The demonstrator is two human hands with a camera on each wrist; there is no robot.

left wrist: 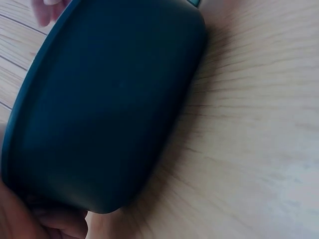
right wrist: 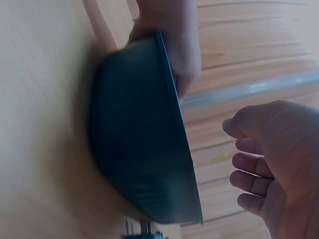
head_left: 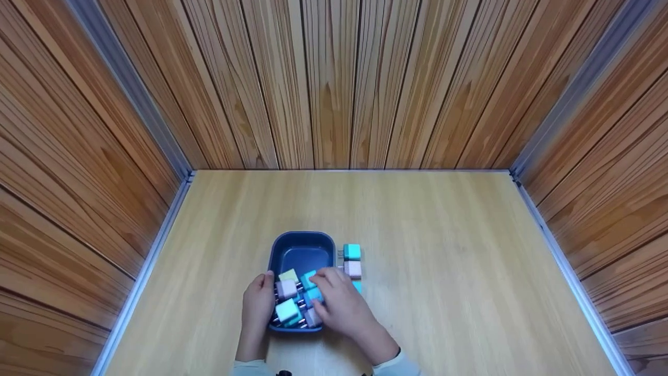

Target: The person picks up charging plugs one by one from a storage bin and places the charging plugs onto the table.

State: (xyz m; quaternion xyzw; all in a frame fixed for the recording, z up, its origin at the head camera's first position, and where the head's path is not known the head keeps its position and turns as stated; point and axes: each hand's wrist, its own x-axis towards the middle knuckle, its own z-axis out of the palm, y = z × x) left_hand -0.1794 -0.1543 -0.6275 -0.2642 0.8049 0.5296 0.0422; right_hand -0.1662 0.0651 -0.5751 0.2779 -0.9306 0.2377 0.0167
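A dark blue plastic bin point(head_left: 305, 237) stands on the table, with several wall chargers in its near half. My left hand point(head_left: 257, 303) grips its left side, thumb up at the rim; curled fingers point(left wrist: 65, 221) show against the bin's outer wall in the left wrist view. Over the right rim reaches my right hand point(head_left: 342, 303), close above a turquoise charger point(head_left: 308, 279) and a blue one point(head_left: 312, 296). Seen from the right wrist, the right hand point(right wrist: 279, 159) has loosely bent fingers and nothing between them. A white-topped charger point(head_left: 286, 310) and a pale yellow one point(head_left: 288, 276) lie nearby.
Just right of the bin, a turquoise charger point(head_left: 352, 251) and a pale pink charger point(head_left: 353, 269) lie on the table point(head_left: 443, 271), prongs toward the bin. Another turquoise charger point(head_left: 357, 285) is partly hidden behind the right hand. Wood-panelled walls point(head_left: 329, 83) enclose the table.
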